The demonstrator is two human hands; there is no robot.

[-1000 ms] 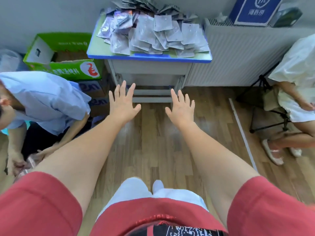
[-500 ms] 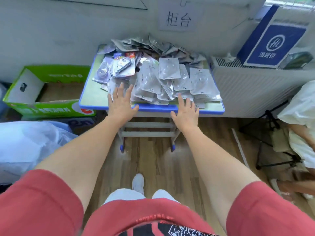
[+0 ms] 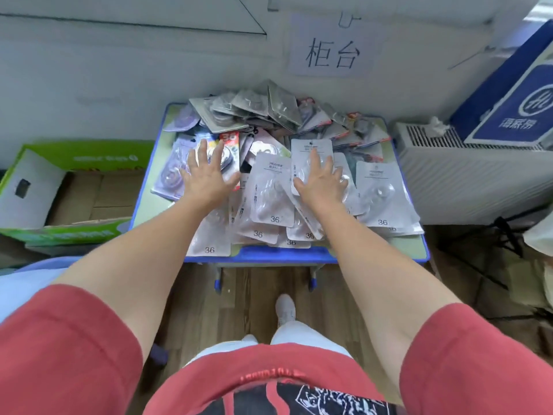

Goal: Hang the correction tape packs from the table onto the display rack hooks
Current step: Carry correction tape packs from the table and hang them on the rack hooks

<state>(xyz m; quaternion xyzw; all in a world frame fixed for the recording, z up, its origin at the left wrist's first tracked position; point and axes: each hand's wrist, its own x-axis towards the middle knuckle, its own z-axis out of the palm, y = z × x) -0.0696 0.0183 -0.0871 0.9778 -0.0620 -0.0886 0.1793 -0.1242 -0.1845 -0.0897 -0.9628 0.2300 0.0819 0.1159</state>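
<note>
**Position.** Both hands are over the heap of correction tape packs (image 3: 270, 202) that covers the blue-edged desk (image 3: 269, 255) at the centre of the frame.
- The left hand (image 3: 209, 175) lies palm down with its fingers spread on a coloured pack with a red corner label (image 3: 230, 142), centre-left of the heap.
- The right hand (image 3: 321, 181) is also flat and spread. It rests on a white pack (image 3: 303, 149) that sits on top of the others.
- Neither hand has closed on anything yet.

**Task items.** All the packs seen are on the desk. They overlap loosely towards the lower edge and are piled deeper against the wall at the top. The display rack and its hooks are not in view.

**Step in hand, as judged.** This is the first pick from the heap.

**Recommended practice.**
- Take only the topmost pack under each palm, since the film-fronted cards are likely to slide over one another.
- Draw the pack clear and pinch it by the edge of its card. Keep the end that goes on the hook free, though no hang hole can be made out here.
- Do not sweep towards the lower edge, where several packs already overhang.
- Keep the coloured and white packs apart if the hooks are sorted by type.

**Surroundings.** A green cardboard box (image 3: 74, 187) is at the left and a white radiator (image 3: 463, 175) at the right. A paper sign (image 3: 332, 52) is on the wall above.
</note>
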